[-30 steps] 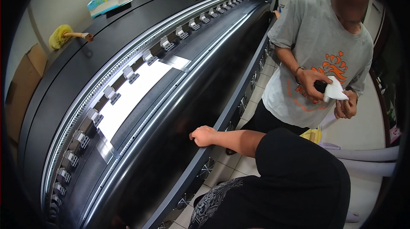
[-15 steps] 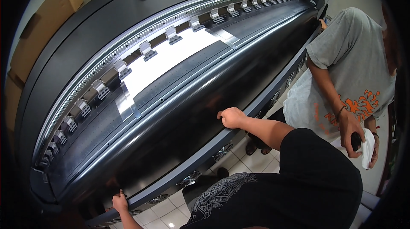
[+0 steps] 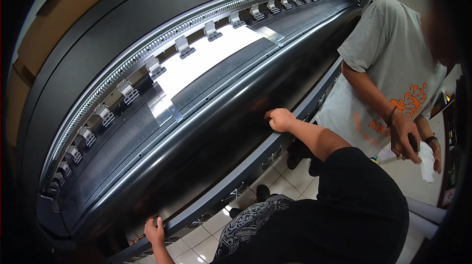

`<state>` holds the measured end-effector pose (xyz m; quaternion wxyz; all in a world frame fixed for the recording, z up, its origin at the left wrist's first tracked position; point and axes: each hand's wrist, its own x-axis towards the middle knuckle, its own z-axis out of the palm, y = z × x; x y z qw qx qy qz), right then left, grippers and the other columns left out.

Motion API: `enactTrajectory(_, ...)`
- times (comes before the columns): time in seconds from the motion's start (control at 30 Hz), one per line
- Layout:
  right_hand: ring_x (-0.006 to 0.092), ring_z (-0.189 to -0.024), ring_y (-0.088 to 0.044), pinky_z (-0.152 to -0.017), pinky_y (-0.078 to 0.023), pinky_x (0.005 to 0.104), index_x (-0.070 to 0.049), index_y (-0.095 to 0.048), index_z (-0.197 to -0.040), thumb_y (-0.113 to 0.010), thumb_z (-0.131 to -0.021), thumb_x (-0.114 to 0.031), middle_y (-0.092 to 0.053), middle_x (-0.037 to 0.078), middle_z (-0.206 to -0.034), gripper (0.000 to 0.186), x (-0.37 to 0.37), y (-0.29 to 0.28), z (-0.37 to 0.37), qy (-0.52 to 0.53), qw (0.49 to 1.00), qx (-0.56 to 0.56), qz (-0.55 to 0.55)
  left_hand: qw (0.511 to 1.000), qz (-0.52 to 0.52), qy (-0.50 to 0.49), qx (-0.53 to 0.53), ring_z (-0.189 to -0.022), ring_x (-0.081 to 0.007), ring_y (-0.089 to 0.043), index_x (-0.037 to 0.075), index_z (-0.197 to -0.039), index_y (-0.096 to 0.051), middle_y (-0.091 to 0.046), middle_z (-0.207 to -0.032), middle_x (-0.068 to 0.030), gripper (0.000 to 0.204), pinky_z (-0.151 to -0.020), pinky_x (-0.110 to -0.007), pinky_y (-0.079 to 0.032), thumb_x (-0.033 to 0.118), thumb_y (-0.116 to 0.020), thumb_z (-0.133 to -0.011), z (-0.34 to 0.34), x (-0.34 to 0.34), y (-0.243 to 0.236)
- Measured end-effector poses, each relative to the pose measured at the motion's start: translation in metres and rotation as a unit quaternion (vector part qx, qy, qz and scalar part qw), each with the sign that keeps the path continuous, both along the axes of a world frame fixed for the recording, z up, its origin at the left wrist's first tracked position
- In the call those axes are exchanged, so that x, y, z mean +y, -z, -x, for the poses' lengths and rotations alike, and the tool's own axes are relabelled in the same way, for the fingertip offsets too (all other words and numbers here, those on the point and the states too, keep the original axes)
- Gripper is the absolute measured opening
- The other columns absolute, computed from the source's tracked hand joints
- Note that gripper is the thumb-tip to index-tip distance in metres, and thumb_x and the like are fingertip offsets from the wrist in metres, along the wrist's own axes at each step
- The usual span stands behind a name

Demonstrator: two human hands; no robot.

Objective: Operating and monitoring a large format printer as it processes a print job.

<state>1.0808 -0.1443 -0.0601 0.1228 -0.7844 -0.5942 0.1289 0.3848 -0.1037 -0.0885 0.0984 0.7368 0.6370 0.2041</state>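
A large-format printer (image 3: 98, 23) with a dark body stretches across the view. A white sheet (image 3: 206, 57) lies on its platen under a row of metal pinch rollers (image 3: 183, 47), between two metal strips (image 3: 162, 105) (image 3: 268, 35). My right hand (image 3: 281, 119) is closed at the glossy black front panel (image 3: 221, 148), fingers curled and their tips partly hidden; I cannot make out what is in them. At the panel's near left end, my left hand (image 3: 155, 232) touches the edge beside the grey front rail (image 3: 231, 183), thumb raised and apart from the fingers.
To the right stands a person in a grey shirt (image 3: 388, 42), holding a white cloth or paper (image 3: 427, 163) and a small dark object. Cardboard (image 3: 64, 13) leans behind the printer at the left. Fans (image 3: 235, 193) sit below the rail, above a tiled floor (image 3: 206, 247).
The view has shifted, so the printer and both hands appear farther right. My left thumb has lifted away from the fingers. The other person leans further in and has moved the white item.
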Motion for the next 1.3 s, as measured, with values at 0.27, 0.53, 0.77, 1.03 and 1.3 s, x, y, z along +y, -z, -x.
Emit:
enactTrajectory(0.27, 0.0365, -0.105, -0.068, -0.094, -0.054, 0.0474, -0.017, -0.076, -0.107, -0.053, -0.083, -0.024, -0.074, 0.014, -0.109, 0.034, 0.007, 0.012, 0.070, 0.098, 0.995, 0.007, -0.021, 0.994, 0.087, -0.067, 0.024, -0.087, -0.0356, -0.071, 0.011, -0.099, -0.078, -0.074, -0.086, -0.0154, 0.038, -0.080, -0.045, -0.054, 0.047, -0.067, -0.092, -0.006, -0.021, -0.033)
enactTrajectory(0.53, 0.0386, -0.097, -0.069, -0.089, -0.054, 0.0483, -0.012, -0.075, -0.099, -0.055, -0.085, -0.021, -0.074, 0.017, -0.099, 0.025, -0.007, 0.011, 0.085, 0.169, 0.980, -0.019, -0.100, 0.992, 0.119, -0.035, 0.029, -0.112, -0.0331, -0.066, 0.011, -0.114, -0.074, -0.072, -0.118, -0.0115, 0.042, -0.096, -0.044, -0.051, 0.046, -0.061, -0.093, -0.014, -0.002, -0.036)
enactTrajectory(0.77, 0.0385, -0.098, -0.069, -0.089, -0.053, 0.0483, -0.011, -0.074, -0.099, -0.056, -0.085, -0.020, -0.074, 0.017, -0.099, 0.025, 0.001, 0.008, 0.093, 0.186, 0.979, -0.026, -0.081, 0.992, 0.117, -0.046, 0.019, -0.113, -0.0329, -0.066, 0.011, -0.112, -0.074, -0.072, -0.118, -0.0114, 0.041, -0.097, -0.044, -0.051, 0.045, -0.060, -0.094, -0.009, -0.004, -0.037)
enactTrajectory(1.03, 0.0379, -0.100, -0.069, -0.091, -0.053, 0.0471, -0.013, -0.075, -0.103, -0.057, -0.086, -0.022, -0.074, 0.016, -0.101, 0.026, -0.001, 0.007, 0.089, 0.209, 0.976, -0.014, -0.061, 0.988, 0.143, -0.052, 0.038, -0.112, -0.0311, -0.066, 0.013, -0.112, -0.074, -0.073, -0.117, -0.0086, 0.040, -0.097, -0.043, -0.051, 0.046, -0.059, -0.095, -0.012, 0.000, -0.038)
enactTrajectory(1.3, 0.0368, -0.103, -0.068, -0.093, -0.053, 0.0463, -0.013, -0.075, -0.103, -0.056, -0.086, -0.022, -0.074, 0.016, -0.104, 0.027, -0.002, 0.004, 0.092, 0.209, 0.976, -0.005, -0.066, 0.988, 0.144, -0.051, 0.036, -0.112, -0.0311, -0.067, 0.013, -0.111, -0.076, -0.073, -0.116, -0.0100, 0.039, -0.097, -0.042, -0.051, 0.045, -0.059, -0.095, -0.015, -0.002, -0.044)
